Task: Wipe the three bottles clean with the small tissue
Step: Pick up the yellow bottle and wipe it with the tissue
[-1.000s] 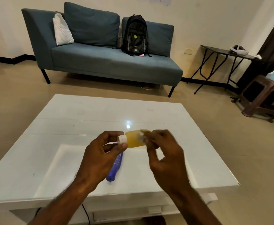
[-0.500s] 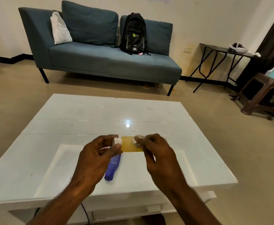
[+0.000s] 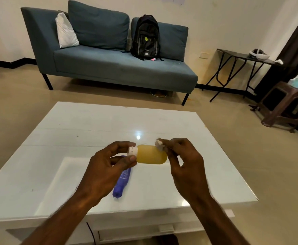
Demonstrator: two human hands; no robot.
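A small yellow bottle (image 3: 151, 154) with a white cap lies sideways in the air above the white table (image 3: 74, 131). My left hand (image 3: 107, 167) pinches it at the cap end. My right hand (image 3: 185, 163) holds a small crumpled white tissue (image 3: 158, 145) between its fingertips, touching the bottle's far end at its upper corner. A blue-purple bottle (image 3: 122, 181) lies flat on the table under my left hand, partly hidden by it. I see no third bottle.
A blue sofa (image 3: 120, 66) with a black backpack (image 3: 146, 38) stands beyond the table. At the right are a black folding side table (image 3: 242, 55) and a brown stool (image 3: 289, 105). The white table's near edge runs just below my forearms.
The tissue hand has slid along the yellow bottle from its middle to its far end. The bottle has stayed held sideways. The blue-purple bottle has not moved.
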